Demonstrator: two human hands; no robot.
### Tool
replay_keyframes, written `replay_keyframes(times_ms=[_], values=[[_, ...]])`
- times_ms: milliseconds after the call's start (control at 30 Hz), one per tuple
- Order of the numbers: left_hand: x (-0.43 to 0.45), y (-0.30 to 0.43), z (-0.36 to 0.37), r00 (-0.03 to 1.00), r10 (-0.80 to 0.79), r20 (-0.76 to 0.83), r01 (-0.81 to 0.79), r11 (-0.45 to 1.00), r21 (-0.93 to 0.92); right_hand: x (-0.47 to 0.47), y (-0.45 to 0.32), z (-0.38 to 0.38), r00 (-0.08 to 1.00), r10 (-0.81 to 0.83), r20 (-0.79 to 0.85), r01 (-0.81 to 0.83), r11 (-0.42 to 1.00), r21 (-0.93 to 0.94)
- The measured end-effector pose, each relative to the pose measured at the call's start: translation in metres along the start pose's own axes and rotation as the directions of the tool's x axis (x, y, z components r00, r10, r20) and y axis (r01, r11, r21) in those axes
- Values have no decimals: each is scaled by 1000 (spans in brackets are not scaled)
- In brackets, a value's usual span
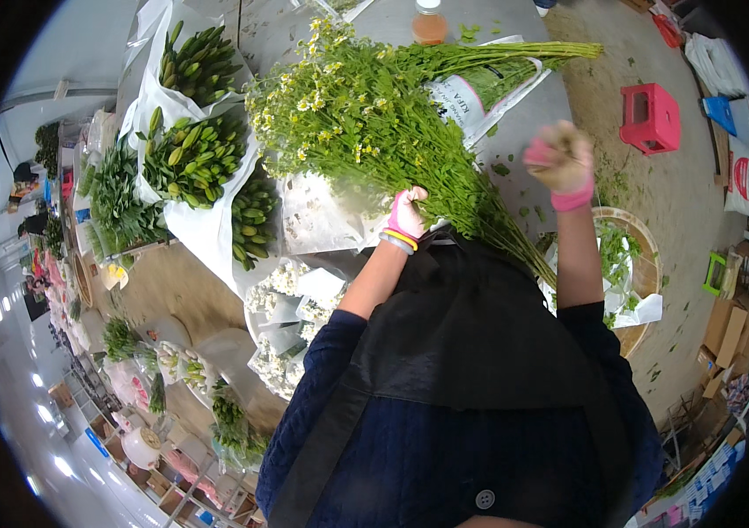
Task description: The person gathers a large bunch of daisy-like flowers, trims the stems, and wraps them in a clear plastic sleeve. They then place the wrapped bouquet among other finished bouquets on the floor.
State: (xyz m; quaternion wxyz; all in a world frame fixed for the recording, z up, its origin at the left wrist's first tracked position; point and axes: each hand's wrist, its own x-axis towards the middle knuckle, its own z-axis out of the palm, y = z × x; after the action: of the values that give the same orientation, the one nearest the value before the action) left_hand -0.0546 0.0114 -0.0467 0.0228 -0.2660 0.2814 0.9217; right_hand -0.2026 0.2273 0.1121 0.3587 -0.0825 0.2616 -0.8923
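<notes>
My left hand [409, 212], in a pink-cuffed work glove, grips stems of feverfew-like flowers [322, 99] with small white-and-yellow heads. Their leafy stalks [513, 237] slant down toward my right forearm. My right hand [562, 158], gloved in pink and beige, is raised near the table's right edge with its fingers curled. It is blurred, so whether anything is inside it is unclear. Beyond the bunch in my grip, more green stems [546, 50] lie across a printed wrapping sleeve [457, 102] on the metal table [520, 191].
White-wrapped bundles of lily buds [193, 158] stand to the left. White flowers in wrapping [282, 330] are below them. An orange-filled jar [429, 25] sits at the table's far side. On the right are a pink stool [652, 119] and a round tub [652, 247] of leaf trimmings.
</notes>
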Motion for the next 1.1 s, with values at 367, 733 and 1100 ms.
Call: replay_keyframes(times_ms=[367,733,1100], values=[[2,-6,3,998,-61,-14,60,998,-33,56,98,83,995,-32,-97,-88,214,-973],[-28,17,19,974,-190,119,201,975,-91,19,50,72,970,244,-6,-198,773,-603],[-13,-4,-24,949,-115,293,145,986,-85,17,46,75,923,95,-373,-339,661,-669]])
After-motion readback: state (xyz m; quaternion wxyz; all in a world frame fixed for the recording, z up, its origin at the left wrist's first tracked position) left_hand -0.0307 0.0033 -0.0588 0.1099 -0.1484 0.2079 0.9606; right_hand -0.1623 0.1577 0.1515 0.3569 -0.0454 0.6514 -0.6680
